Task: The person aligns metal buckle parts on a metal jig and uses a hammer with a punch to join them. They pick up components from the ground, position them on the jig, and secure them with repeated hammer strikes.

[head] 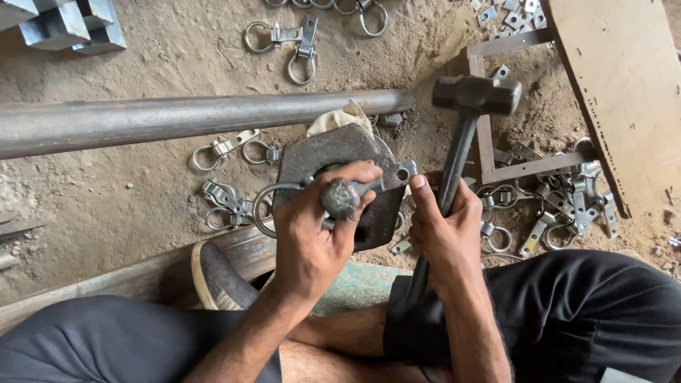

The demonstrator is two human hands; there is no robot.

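steel is what both hands are gripping: the left hand is closing round a short punch, standing it upright on a flat clamp piece so the struck end faces up. the right hand is wrapping tight round the hammer handle, head raised clear above the work, seemingly poised. the clamp piece is lying on a dark iron block that is serving as an anvil. a ring is hanging off the block's left edge. a long pipe is lying behind, and finished clamps are piling up on the dirt at right.
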